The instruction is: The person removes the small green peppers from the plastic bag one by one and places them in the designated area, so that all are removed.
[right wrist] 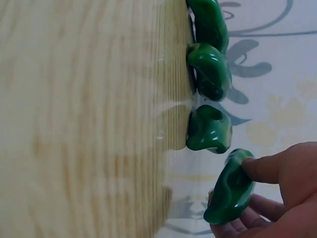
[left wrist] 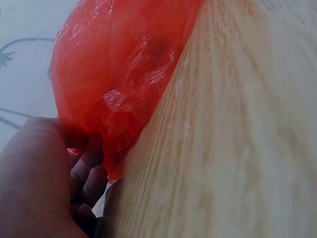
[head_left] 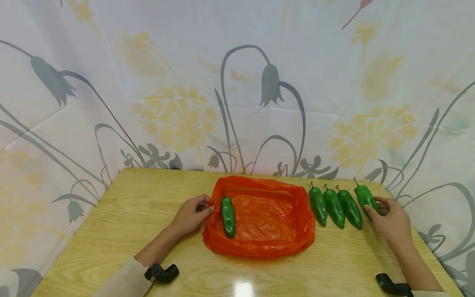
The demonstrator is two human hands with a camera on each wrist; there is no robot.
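Observation:
My left hand (head_left: 193,213) pinches the left rim of a red plastic bag (head_left: 259,248), which is spread open like a shallow tray. Inside it, along the left side, lies one green pepper (head_left: 228,216). At the right of the table, my right hand (head_left: 392,220) holds another green pepper (head_left: 365,199) between thumb and fingers. In the right wrist view this held pepper (right wrist: 232,191) is tilted, with the thumb on its upper side. Just left of it, three more green peppers (head_left: 334,207) lie side by side, stems pointing away from me.
The wooden table (head_left: 148,198) runs back to a floral curtain (head_left: 237,103). The bag's right edge lies close beside the nearest pepper in the row. A black wrist strap (head_left: 162,273) is on the left forearm, and another strap (head_left: 393,285) on the right.

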